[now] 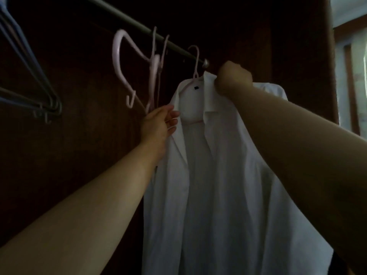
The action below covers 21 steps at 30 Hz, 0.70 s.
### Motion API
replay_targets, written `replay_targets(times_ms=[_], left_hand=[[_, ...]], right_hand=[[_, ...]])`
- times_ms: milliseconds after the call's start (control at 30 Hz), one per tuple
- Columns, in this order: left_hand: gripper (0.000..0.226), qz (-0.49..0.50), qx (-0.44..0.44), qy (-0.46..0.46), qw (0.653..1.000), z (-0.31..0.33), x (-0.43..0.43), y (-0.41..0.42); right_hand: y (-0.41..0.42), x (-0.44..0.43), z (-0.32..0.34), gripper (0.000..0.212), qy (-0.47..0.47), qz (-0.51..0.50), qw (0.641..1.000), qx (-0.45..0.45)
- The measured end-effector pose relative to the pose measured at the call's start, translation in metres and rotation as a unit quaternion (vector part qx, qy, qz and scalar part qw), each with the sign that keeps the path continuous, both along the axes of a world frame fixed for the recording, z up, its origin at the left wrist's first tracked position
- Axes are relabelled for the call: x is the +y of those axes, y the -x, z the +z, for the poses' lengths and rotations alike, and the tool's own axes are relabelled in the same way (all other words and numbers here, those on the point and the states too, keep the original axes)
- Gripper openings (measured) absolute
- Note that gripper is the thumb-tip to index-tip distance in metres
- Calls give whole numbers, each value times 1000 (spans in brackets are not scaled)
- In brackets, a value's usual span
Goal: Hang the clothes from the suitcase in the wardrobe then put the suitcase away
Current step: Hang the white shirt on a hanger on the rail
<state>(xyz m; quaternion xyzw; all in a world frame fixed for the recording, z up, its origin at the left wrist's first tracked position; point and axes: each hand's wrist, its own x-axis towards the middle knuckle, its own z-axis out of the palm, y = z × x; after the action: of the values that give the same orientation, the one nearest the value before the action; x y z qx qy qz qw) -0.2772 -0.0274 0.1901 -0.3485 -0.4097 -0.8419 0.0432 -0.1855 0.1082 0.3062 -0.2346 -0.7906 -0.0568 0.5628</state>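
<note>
The white shirt (208, 175) hangs open-fronted on a pink hanger (196, 62), directly between the two hands, with its front hanging loose below them. The hanger's hook looks to sit over the rail (139, 24) just up and left of the right hand, close to the rail's end fitting; blur makes the contact hard to confirm.

The right hand (232, 78) is closed in a fist round the shirt's collar and shoulder on that side, bunching the cloth, knuckles towards the rail end. The left hand (158, 124) lies at the shirt's other shoulder edge, fingers (172, 116) only slightly bent and resting on the front of the fabric; whether a thumb pinches from behind I cannot tell.

Just above the left hand, two or three spare pink hangers (119, 56) dangle from the rail at odd tilts, their lower tips near its fingertips and close to the shirt's left edge, so the gap there is narrow. Well to the left of that hand, a bunch of grey hangers (29, 76) hangs at the picture's edge, with a stretch of bare rail and the wardrobe (83, 135) and its dark back panel between.

Right of the right hand stands the dark side panel (297, 36), near the shirt's far shoulder. Beyond it is a bright window (353, 76).
</note>
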Motion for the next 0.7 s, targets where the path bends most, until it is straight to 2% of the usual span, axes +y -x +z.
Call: replay_targets(times_ms=[133,233,300,367,533,633,700], left_hand=[[21,3,11,20,1000,-11,2,2],[17,11,12,50,999,-25,6,14],[13,49,13,81,995,-44,12,27],[20,107,21,130,985,-71,19,39],[41,199,22,281,939,-137,42,60],[58,259,38,358,896,-158,55,62],[60,315,43,389,865,-166,63,63]], right_hand=[[12,10,-17,23,-54,-19,998,-20],[16,21,-32,29,-134,-25,991,-7],[18,29,-50,37,-177,-6,984,21],[19,36,-71,47,-210,20,977,33],[18,44,-130,64,-241,3,968,-75],[20,45,-164,63,-270,7,953,-138],[23,46,-183,55,-294,34,938,-179]])
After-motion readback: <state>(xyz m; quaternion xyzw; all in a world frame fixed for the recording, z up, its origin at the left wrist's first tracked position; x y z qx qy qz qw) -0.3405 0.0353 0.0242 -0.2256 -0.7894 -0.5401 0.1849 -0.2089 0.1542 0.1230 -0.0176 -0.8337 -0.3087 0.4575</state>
